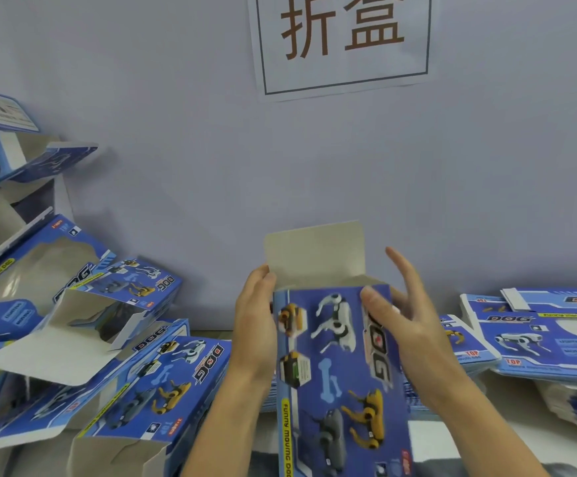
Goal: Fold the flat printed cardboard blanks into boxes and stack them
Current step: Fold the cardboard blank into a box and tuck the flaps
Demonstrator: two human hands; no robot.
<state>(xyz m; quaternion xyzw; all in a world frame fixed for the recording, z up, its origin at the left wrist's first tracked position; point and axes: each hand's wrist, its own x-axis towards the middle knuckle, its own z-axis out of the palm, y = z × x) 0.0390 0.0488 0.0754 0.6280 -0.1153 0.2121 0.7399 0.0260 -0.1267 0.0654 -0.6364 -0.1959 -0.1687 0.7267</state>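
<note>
A blue printed box (pixel 335 366) with robot-dog pictures is held upright in front of me, its grey top flap (pixel 314 253) standing open at the far end. My left hand (pixel 256 325) grips the box's left edge near the top, fingers curled round the rim. On the right side my right hand (pixel 400 304) has its thumb pressed on the printed face, with the fingers spread behind the right wall. A stack of flat printed blanks (pixel 538 335) lies on the right. Folded boxes (pixel 84 325) are piled at the left.
A grey wall (pixel 194 166) rises straight ahead with a paper sign (pixel 342 43) bearing large characters. The white table (pixel 452 438) shows at the lower right. More flat blanks lie under the held box. Some folded boxes at the left have open flaps.
</note>
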